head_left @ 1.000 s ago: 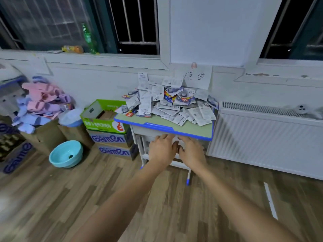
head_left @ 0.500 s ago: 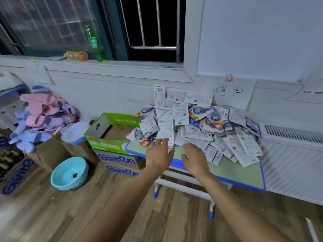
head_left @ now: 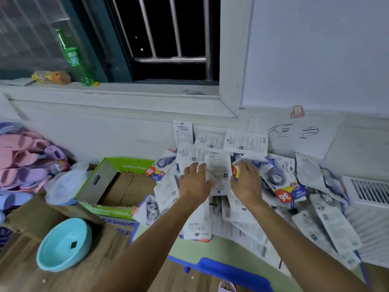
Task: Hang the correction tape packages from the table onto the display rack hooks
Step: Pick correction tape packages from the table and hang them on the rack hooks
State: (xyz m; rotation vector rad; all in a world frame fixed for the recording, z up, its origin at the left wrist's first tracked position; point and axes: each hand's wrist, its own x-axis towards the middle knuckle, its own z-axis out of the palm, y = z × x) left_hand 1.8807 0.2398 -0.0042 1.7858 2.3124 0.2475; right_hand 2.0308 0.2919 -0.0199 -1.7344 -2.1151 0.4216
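A heap of correction tape packages [head_left: 282, 186], most lying white back up and a few showing blue and yellow fronts, covers the small green table with a blue edge [head_left: 223, 268] against the wall. My left hand [head_left: 194, 182] and my right hand [head_left: 247, 182] lie on the middle of the heap, fingers stretched forward. Between them sits a white package [head_left: 219, 171], touched on either side by the two hands. No display rack or hook is in view.
An open green cardboard box [head_left: 99, 182] stands left of the table on other boxes. A teal basin [head_left: 63, 245] is on the wooden floor. Slippers [head_left: 25, 163] are piled far left. A white radiator [head_left: 368, 192] is at the right, and a green bottle [head_left: 70, 53] stands on the sill.
I have come much closer to the table. Both hands moved from its front edge forward onto the middle of the heap of packages.
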